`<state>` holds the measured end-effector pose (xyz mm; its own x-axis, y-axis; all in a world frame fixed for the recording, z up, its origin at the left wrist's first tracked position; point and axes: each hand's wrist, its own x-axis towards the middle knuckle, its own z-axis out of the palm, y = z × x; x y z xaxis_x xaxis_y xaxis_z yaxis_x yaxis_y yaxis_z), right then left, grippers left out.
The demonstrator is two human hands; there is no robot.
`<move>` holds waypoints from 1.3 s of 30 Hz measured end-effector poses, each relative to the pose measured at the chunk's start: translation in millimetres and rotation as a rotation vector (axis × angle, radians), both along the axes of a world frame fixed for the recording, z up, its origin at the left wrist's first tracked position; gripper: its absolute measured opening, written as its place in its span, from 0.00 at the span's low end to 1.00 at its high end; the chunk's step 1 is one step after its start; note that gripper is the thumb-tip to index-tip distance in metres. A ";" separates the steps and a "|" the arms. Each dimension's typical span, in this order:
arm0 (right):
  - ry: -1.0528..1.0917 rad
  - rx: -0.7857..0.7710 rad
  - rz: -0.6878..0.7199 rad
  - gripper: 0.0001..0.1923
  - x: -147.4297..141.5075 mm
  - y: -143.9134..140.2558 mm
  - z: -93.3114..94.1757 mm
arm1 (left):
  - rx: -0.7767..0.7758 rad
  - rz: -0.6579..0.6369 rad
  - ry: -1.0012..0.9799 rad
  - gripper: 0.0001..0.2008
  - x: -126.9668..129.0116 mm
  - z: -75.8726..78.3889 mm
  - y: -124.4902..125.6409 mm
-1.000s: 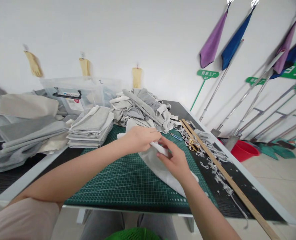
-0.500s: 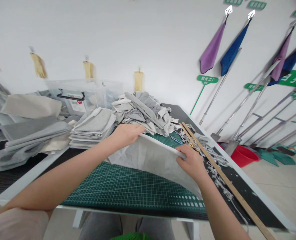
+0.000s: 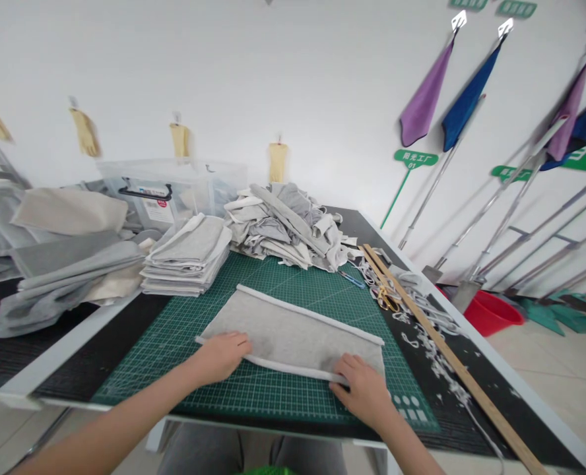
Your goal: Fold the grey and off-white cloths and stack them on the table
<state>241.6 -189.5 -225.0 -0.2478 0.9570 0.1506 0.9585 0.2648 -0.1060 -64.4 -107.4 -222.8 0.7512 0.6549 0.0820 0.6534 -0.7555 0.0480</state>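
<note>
A: Head view. Grey fabric piece (image 3: 293, 333) lies flat on the green cutting mat (image 3: 184, 316), white bound edges near and far.

B: Hands?

A: Left hand (image 3: 221, 355) palm-down, fingers pressing the near-left edge. Right hand (image 3: 365, 389) flat on the near-right corner. Neither pinches anything.

B: Progress?

A: Piece looks spread and smoothed; folding not yet done, I'd judge. Folded stack (image 3: 187, 254) sits behind left, loose fabric heap (image 3: 286, 224) behind. Scissors (image 3: 385, 293) and wooden ruler (image 3: 451, 359) untouched, right.

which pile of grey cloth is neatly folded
The stack left of the mat's far edge: flat, squared layers. The heap beside it is a loose tangle.
</note>
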 end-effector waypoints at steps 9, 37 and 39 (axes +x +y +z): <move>0.162 -0.160 0.012 0.09 5.8 -11.3 6.2 | -0.373 0.002 -0.182 0.06 -16.8 5.3 -0.2; 0.379 0.058 -0.074 0.08 -73.8 -48.2 -36.8 | -0.179 0.117 -0.328 0.08 57.7 -23.8 -82.9; 0.375 0.085 -0.085 0.06 -72.6 -49.7 -39.5 | -0.157 0.109 -0.344 0.06 53.2 -27.0 -83.9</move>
<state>169.0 -239.2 -264.5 -0.0813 0.9520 0.2950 0.8761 0.2094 -0.4342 -11.3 -191.3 -249.8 0.6227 0.7540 0.2093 0.6552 -0.6486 0.3873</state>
